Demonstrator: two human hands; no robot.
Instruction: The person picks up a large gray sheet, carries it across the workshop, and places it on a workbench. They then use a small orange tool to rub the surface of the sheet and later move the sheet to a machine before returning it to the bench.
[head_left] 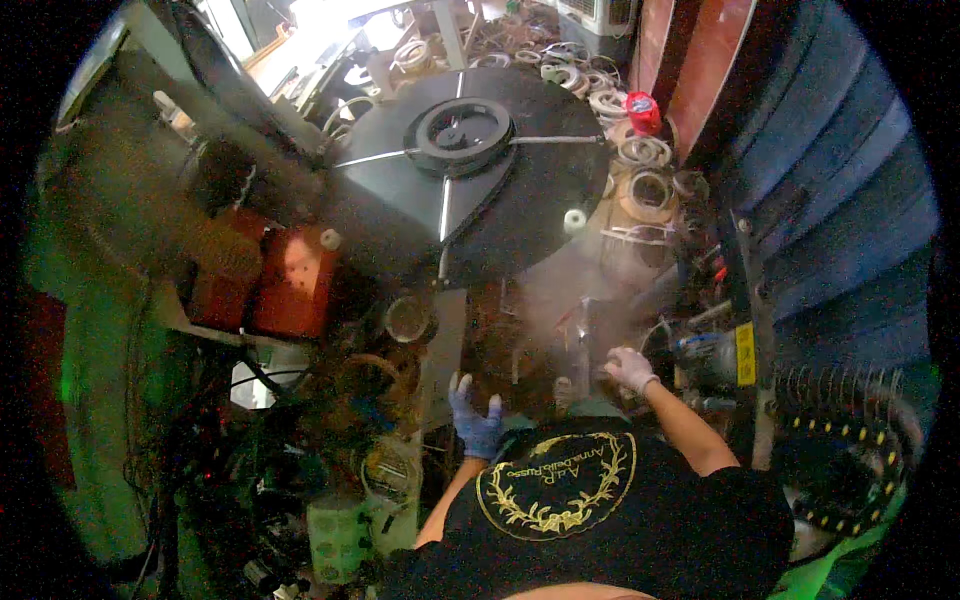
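Observation:
My left hand (475,418), in a blue glove with pale fingertips, is open beside an upright grey metal plate (445,345). Its thumb and fingers are spread, and nothing shows between them. Farther right, my right hand (631,369), in a whitish glove, has its fingers bent together at the edge of a metal machine part (586,325). What those fingers hold, if anything, is too small to make out. Pale haze blurs the area just beyond that hand. Past both hands is a large black round disc (550,200) with metal spokes and a dark ring (460,135) at its centre.
Rolls and rings of pale material (645,190) are heaped along the disc's right and far side, with a red object (643,113) among them. An orange-red box (292,280) stands at left. A blue corrugated wall (840,200) and a coiled cable (840,385) are at right.

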